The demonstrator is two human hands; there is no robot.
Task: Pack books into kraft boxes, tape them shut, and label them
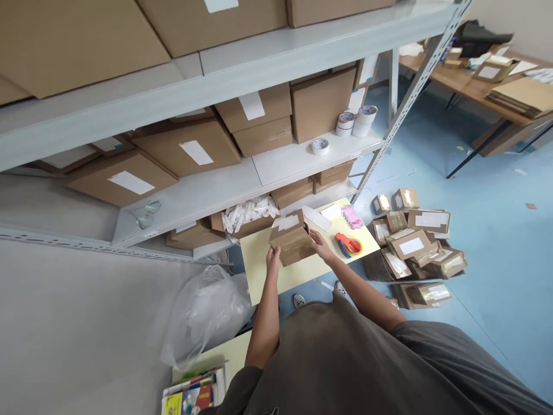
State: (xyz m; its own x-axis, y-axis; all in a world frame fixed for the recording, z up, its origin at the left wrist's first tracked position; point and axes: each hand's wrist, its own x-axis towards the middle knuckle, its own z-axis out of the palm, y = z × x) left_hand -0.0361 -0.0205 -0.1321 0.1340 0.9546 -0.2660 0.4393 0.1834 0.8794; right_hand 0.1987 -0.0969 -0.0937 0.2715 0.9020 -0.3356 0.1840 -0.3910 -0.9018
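Between my two hands is a small brown cardboard box (296,245) with a white label on its upper face, over the pale yellow table (259,276). My left hand (273,260) grips its near left corner. Fingers of my right hand (318,244) are on the right end, where a dark gap shows in the cardboard. To the right of the box, a red and blue tape dispenser (348,245) with yellow tape lies on the table. White paper (317,219) and a pink blurred item (352,217) lie behind it.
Grey shelving (294,167) with cartons rises in front; white tape rolls (320,146) stand on it. A carton of crumpled white paper (250,214) sits low. Taped boxes (412,245) are piled on the floor at right. A plastic bag (207,311) is at left, a wooden desk (466,80) at back right.
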